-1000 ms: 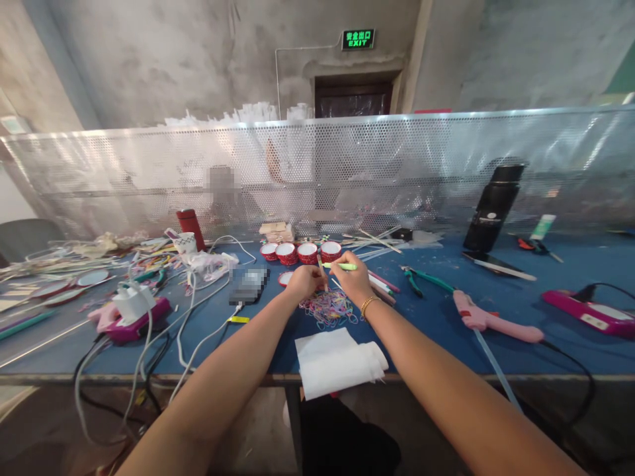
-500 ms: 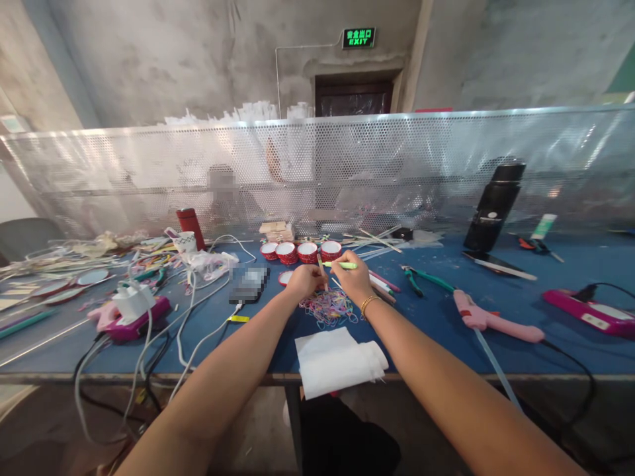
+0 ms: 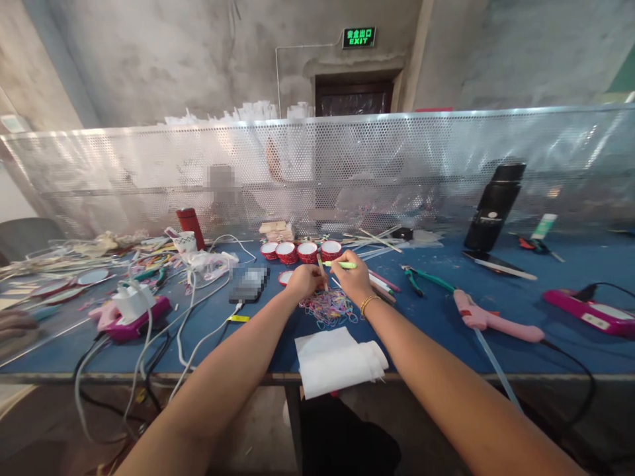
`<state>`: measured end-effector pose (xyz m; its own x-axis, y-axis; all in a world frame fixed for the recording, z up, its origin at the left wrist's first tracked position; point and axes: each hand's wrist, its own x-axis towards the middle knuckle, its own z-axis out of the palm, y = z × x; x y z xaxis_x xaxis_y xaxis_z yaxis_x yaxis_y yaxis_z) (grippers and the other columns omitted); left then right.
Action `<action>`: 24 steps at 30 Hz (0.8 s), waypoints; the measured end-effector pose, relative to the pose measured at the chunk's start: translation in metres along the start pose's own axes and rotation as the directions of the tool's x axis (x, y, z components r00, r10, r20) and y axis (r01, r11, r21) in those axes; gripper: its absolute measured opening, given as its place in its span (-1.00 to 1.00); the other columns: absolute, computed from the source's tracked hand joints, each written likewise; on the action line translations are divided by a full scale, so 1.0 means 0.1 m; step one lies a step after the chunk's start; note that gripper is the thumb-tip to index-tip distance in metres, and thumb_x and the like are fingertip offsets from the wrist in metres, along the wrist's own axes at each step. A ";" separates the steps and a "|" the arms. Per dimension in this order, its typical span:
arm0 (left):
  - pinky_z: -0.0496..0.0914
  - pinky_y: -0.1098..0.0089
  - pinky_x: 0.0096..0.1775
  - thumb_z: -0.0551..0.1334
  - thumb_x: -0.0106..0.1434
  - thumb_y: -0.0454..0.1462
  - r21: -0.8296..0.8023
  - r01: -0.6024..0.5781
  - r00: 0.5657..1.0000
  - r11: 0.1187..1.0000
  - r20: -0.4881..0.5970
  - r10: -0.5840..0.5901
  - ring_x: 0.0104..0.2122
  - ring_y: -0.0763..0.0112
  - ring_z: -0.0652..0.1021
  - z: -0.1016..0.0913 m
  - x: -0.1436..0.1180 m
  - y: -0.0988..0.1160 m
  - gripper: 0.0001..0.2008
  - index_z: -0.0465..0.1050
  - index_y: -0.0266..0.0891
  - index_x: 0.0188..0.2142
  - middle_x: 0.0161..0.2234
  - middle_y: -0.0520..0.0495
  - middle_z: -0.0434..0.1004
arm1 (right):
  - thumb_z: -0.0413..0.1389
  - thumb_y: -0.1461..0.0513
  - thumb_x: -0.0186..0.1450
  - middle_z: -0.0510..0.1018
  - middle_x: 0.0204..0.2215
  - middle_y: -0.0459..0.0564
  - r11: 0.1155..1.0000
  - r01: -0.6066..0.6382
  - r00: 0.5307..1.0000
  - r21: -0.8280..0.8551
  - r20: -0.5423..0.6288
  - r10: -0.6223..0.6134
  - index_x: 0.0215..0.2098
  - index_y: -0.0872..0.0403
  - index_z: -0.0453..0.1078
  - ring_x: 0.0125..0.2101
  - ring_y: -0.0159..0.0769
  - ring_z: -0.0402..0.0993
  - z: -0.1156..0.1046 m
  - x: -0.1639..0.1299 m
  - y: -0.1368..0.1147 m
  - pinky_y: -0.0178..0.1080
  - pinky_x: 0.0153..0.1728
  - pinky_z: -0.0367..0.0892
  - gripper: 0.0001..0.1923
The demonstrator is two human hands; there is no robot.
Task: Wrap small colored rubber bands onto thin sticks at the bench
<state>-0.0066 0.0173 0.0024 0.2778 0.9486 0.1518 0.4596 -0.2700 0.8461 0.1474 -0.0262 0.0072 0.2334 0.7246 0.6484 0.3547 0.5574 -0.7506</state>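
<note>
My left hand (image 3: pixel 306 280) is closed on a thin flat wooden stick (image 3: pixel 321 268), which stands nearly upright above the table. In my right hand (image 3: pixel 351 276) is a light green marker pen (image 3: pixel 342 265), its tip meeting or very close to the stick. A tangled heap of coloured rubber bands (image 3: pixel 327 308) lies just below both hands. Right behind them stand several small red drums (image 3: pixel 307 252) with white tops, in a row. Another red-rimmed white disc (image 3: pixel 284 278) is partly hidden by my left hand. More pens (image 3: pixel 381 285) lie right of my right hand.
A folded white cloth (image 3: pixel 337 363) lies at the near edge. To the right are green-handled pliers (image 3: pixel 431 279), a pink glue gun (image 3: pixel 491 320) and a black bottle (image 3: pixel 496 208). Left are a phone (image 3: pixel 249 285), cables and a purple power strip (image 3: pixel 141 320).
Another person's hand has come in at the far left edge, over the teal stick there. My own hands, the stick and the pen look almost unmoved.
</note>
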 end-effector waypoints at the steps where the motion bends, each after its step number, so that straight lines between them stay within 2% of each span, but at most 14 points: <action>1: 0.41 0.51 -0.38 0.35 0.18 -0.34 -0.004 0.002 1.000 1.000 -0.006 -0.002 -0.48 0.47 0.56 0.00 0.00 0.00 -0.94 0.58 -0.28 -0.43 -0.50 0.00 0.59 | 0.10 0.10 0.14 0.52 -0.56 -0.11 1.000 -0.006 1.000 -0.011 -0.014 0.006 -0.52 -0.04 0.29 -0.47 -0.23 0.42 -0.01 0.01 0.01 -0.22 -0.35 0.28 -0.85; 5: 0.42 0.50 -0.38 0.39 0.14 -0.31 0.013 0.010 0.999 1.000 -0.031 -0.010 -0.46 0.43 0.57 0.01 0.01 -0.02 -0.94 0.60 -0.26 -0.44 -0.50 -0.03 0.61 | 0.10 0.12 0.15 0.52 -0.56 -0.12 1.000 -0.007 1.000 0.010 -0.018 0.007 -0.51 -0.04 0.29 -0.47 -0.24 0.41 -0.01 0.00 0.01 -0.23 -0.36 0.28 -0.87; 13: 0.38 0.50 -0.42 0.33 0.16 -0.33 0.036 -0.040 0.999 0.999 -0.007 0.040 -0.50 0.45 0.54 0.00 0.05 -0.08 -0.93 0.58 -0.28 -0.45 -0.51 -0.01 0.59 | 0.11 0.11 0.17 0.55 -0.53 -0.11 1.000 0.005 0.999 0.021 0.039 -0.006 -0.49 -0.04 0.31 -0.45 -0.22 0.44 0.01 -0.01 0.00 -0.22 -0.35 0.30 -0.86; 19: 0.44 0.48 -0.35 0.32 0.16 -0.35 -0.035 -0.040 0.999 0.999 0.012 0.041 -0.46 0.42 0.58 0.02 0.07 -0.11 -0.94 0.60 -0.27 -0.40 -0.47 -0.04 0.62 | 0.10 0.11 0.15 0.53 -0.55 -0.10 1.000 0.003 1.000 -0.028 -0.021 -0.003 -0.52 -0.05 0.28 -0.46 -0.21 0.43 -0.02 0.00 0.00 -0.22 -0.36 0.28 -0.85; 24: 0.42 0.49 -0.37 0.34 0.14 -0.33 0.040 -0.066 0.998 0.997 -0.007 0.067 -0.47 0.43 0.56 0.00 0.07 -0.12 -0.95 0.59 -0.28 -0.43 -0.50 -0.02 0.60 | 0.11 0.12 0.16 0.54 -0.54 -0.11 1.000 0.006 1.000 0.026 0.015 -0.006 -0.50 -0.05 0.30 -0.46 -0.23 0.42 0.00 -0.03 -0.04 -0.21 -0.34 0.31 -0.87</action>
<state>-0.0099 0.0276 -0.0070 0.3016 0.9296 0.2117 0.4732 -0.3387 0.8132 0.1451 -0.0304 0.0079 0.2174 0.7270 0.6513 0.3326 0.5721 -0.7497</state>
